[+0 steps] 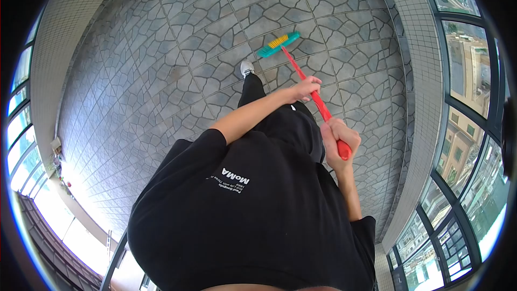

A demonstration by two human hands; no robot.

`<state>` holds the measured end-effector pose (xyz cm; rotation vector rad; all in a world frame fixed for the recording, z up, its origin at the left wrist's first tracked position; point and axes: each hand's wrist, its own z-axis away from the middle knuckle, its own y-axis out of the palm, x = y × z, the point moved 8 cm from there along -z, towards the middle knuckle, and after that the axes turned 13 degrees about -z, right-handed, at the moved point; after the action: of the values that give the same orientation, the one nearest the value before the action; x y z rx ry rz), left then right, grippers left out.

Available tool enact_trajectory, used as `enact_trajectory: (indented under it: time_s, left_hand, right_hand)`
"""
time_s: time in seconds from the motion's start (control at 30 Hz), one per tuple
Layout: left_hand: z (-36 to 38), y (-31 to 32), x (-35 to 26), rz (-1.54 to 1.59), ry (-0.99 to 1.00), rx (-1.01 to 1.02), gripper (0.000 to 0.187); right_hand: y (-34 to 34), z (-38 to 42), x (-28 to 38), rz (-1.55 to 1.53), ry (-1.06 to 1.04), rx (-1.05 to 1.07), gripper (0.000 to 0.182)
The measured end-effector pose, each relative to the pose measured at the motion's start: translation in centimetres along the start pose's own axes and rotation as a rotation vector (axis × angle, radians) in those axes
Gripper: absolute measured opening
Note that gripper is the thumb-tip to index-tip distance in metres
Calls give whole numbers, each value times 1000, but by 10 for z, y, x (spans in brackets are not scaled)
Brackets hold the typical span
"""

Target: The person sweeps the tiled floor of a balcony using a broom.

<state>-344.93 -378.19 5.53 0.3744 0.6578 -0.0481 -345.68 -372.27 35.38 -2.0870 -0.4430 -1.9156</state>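
Observation:
A broom runs diagonally in front of my body, with a red handle (323, 109) and a teal head (279, 44) with a yellow patch of bristles. The head is down at the floor, ahead of my white shoe (247, 68). My left hand (305, 89) reaches across my body and is closed round the middle of the handle. Nearer to me, my right hand (340, 137) wraps the upper handle, whose rounded red end sticks out of the fist. Both hands are in front of my black trousers.
The floor (177, 37) is grey tile with a stone pattern. A low tiled wall (417, 37) with large windows (468, 70) above it curves along the right. Another tiled wall (89, 13) with windows stands at the left. Small items (57, 156) sit by the left wall.

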Motion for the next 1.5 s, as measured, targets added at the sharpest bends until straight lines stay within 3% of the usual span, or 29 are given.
enact_trajectory:
  time_s: [0.13,0.27,0.33,0.4,0.47,0.5,0.57,0.67,0.73,0.8,0.87,0.9,1.03,1.07,1.13,1.17,1.23,1.3,1.37,1.5]
  left_hand:
    - [11,21,-25,345,86,-107,50]
    - [22,-6,-63,311,150,-189,56]
    - [13,-38,-93,161,249,-277,50]
    - [-15,-80,-115,21,263,-271,43]
    - [-39,-122,-134,-192,200,-213,50]
    - [-45,-128,-136,-196,209,-213,50]
    - [-52,-159,-130,-25,260,-537,62]
    - [-80,-165,-95,50,311,-529,68]
    - [-110,-168,-54,-337,204,-570,65]
    - [-106,-119,-36,-155,289,-384,53]
    - [-46,-54,-65,-292,277,-284,49]
    - [-67,-32,-43,-422,326,-283,55]
    - [-18,50,-41,-303,101,-49,73]
    - [-15,50,-49,-310,123,-66,73]
    - [-16,46,-49,-227,43,-45,91]
    - [-22,32,-44,-227,59,-58,91]
    - [-41,-28,-37,-549,364,-419,102]
    - [-8,-88,-35,-866,364,-255,94]
    - [4,-178,10,-997,136,-299,68]
    - [77,-370,153,-521,-243,-773,58]
  right_hand:
    - [-12,-9,18,-109,-93,-33,37]
    - [-5,-21,38,-245,-252,-84,38]
    - [-5,-38,31,-244,-338,-187,38]
    - [6,-63,8,-135,-296,-212,37]
    - [22,-93,-33,-110,-310,-103,36]
    - [30,-108,-56,-141,-257,-115,36]
    - [43,-116,-97,-163,-216,-128,35]
    - [40,-114,-143,-96,-204,-207,34]
    - [34,-86,-143,-13,-105,-268,33]
    - [14,-54,-110,21,-89,-340,33]
    - [-12,-27,-64,5,-20,-408,33]
    - [-25,-15,-46,20,17,-408,34]
    - [-61,6,-16,42,65,-424,39]
    - [-63,1,-19,35,38,-413,39]
    - [-78,-4,-19,-59,-131,-600,42]
    - [-80,-16,-22,-65,-145,-588,42]
    - [-75,-57,-26,-280,-215,-487,42]
    - [-65,-107,-26,-272,-243,-452,41]
    - [-51,-162,-24,-351,-354,-394,41]
    - [-13,-255,-33,-422,-422,-352,46]
